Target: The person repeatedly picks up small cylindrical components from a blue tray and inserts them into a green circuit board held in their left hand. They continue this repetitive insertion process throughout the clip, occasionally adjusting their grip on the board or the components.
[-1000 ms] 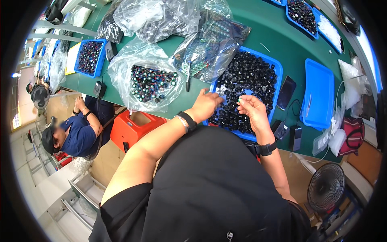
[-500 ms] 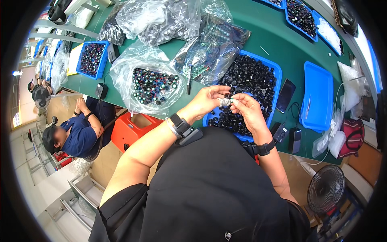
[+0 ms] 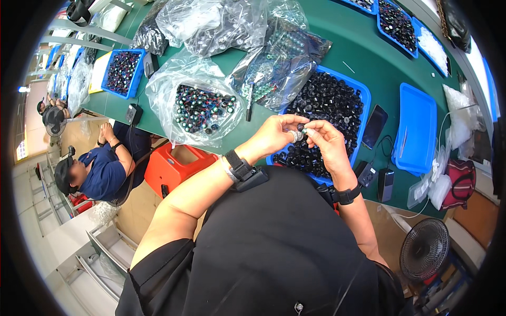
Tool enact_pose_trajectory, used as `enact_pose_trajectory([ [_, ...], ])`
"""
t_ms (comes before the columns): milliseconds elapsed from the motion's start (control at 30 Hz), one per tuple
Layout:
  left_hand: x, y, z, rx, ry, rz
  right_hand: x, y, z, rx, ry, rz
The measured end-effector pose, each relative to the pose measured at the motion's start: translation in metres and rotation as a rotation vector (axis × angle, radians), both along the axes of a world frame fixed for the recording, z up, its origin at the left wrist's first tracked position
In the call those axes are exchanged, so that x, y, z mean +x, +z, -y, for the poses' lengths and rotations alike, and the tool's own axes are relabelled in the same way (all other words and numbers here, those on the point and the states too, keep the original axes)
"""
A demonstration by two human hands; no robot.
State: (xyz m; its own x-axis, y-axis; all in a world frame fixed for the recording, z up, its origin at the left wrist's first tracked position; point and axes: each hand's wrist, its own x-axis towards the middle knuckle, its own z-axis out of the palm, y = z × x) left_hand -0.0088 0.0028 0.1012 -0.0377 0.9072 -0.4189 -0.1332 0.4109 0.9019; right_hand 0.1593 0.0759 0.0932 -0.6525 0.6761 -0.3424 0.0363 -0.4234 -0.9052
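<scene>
Above the near part of a blue tray (image 3: 363,122) full of small black round caps (image 3: 329,100), my two hands meet fingertip to fingertip. My left hand (image 3: 274,136) is closed in a pinch, with a small black cap (image 3: 301,127) at its fingertips. Something silvery shows by those fingers; I cannot tell whether it is a ring or a part. My right hand (image 3: 328,141) pinches a tiny pale-green piece (image 3: 305,131) against the cap, mostly hidden by the fingertips. Left of them, a clear plastic bag (image 3: 158,105) lies spread open around small round parts with red and blue wires (image 3: 203,110).
A black marker (image 3: 249,105) lies beside bagged parts (image 3: 287,58). Right of the tray are a phone (image 3: 375,126), an empty blue tray (image 3: 416,126) and small black boxes (image 3: 386,185). A red stool (image 3: 171,171) and a seated person (image 3: 103,171) are at left.
Both hands stay together over the tray, with small finger shifts. The black cap shows more plainly between the fingertips. The whole view has shifted slightly.
</scene>
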Motion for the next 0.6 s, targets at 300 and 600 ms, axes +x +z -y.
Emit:
enact_pose_trajectory([
  [300, 0.002, -0.001, 0.003, -0.042, -0.004, 0.001, -0.004, 0.001, 0.005, 0.097, -0.018, 0.061],
  [600, 0.007, -0.011, 0.006, -0.026, 0.07, 0.023, -0.006, -0.006, 0.015, 0.357, -0.047, 0.142],
])
